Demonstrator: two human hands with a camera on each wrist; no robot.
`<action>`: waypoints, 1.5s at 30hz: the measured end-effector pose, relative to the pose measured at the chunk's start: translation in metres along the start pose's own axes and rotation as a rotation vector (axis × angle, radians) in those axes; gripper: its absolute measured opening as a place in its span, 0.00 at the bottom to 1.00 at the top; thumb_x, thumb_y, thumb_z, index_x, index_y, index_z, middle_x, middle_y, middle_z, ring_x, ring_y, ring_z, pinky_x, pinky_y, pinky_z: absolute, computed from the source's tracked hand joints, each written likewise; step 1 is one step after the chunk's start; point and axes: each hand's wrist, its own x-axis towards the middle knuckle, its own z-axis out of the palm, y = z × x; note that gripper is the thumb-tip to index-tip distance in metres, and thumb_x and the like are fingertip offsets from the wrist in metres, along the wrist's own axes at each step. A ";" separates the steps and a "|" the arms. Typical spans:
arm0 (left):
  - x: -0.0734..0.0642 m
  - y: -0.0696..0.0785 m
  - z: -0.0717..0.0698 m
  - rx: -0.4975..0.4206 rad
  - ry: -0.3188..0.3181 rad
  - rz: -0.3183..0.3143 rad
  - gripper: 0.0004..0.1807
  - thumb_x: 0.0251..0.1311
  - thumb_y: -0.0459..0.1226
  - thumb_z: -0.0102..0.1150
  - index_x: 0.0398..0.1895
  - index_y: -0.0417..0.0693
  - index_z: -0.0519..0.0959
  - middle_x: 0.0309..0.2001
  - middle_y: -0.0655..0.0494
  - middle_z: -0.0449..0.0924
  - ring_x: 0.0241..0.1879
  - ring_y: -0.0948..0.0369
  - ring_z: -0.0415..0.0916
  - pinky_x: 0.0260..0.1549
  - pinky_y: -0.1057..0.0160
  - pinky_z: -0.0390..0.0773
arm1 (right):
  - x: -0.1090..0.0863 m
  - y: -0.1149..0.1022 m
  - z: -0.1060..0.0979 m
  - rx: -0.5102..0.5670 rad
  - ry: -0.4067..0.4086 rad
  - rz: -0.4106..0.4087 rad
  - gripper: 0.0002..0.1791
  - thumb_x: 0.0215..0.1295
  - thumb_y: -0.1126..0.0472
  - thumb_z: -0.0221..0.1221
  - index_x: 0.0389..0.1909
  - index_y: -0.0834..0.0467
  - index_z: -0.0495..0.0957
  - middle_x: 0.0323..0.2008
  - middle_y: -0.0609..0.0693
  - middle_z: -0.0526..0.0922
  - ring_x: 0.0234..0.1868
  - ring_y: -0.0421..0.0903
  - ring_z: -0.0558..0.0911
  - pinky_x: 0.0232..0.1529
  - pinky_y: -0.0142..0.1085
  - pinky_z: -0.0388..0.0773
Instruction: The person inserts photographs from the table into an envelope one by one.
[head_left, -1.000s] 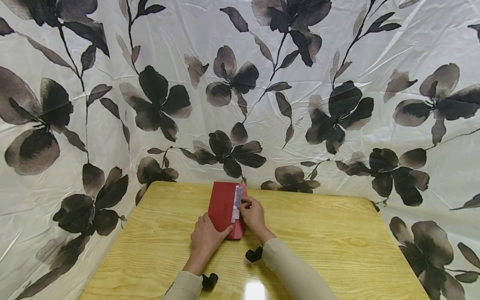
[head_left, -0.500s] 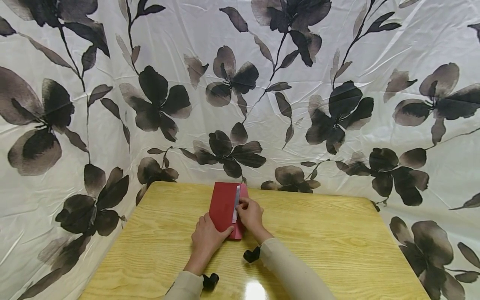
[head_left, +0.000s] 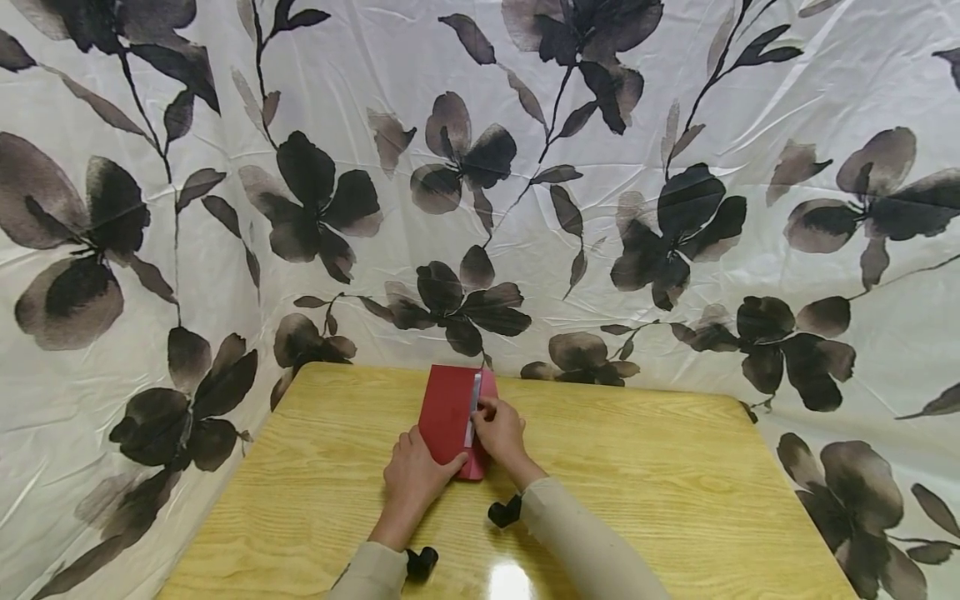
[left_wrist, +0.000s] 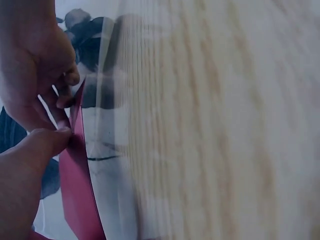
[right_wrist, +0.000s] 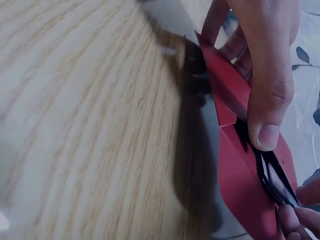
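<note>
A red envelope [head_left: 446, 408] is held near the table's far edge, its lighter flap [head_left: 488, 385] folded out to the right. From its long open side shows a narrow strip of a silvery-white sheet [head_left: 476, 393], dark-edged in the right wrist view, where the sheet [right_wrist: 274, 176] sits inside the opening. My left hand [head_left: 416, 475] grips the envelope's near left part, with the thumb across its near end. With fingertips and thumb, my right hand [head_left: 501, 429] pinches the sheet's exposed edge. What else lies inside the envelope is hidden.
The yellow wood-grain table [head_left: 637, 483] stretches out on both sides of the hands. A white floral cloth [head_left: 570, 208] hangs behind it and at the sides. Black wrist-camera mounts [head_left: 504, 511] stick out from the sleeves.
The sheet has slid left, deeper into the envelope, so a narrower strip shows. My right hand moved slightly left with it; the left hand and envelope shifted a little to the right.
</note>
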 end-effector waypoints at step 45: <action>0.007 0.001 -0.021 0.210 -0.117 0.089 0.55 0.60 0.67 0.70 0.67 0.25 0.72 0.55 0.31 0.74 0.56 0.39 0.72 0.51 0.42 0.82 | -0.031 0.056 -0.111 -0.175 0.070 -0.090 0.21 0.72 0.62 0.69 0.63 0.59 0.81 0.52 0.61 0.88 0.52 0.62 0.82 0.53 0.59 0.63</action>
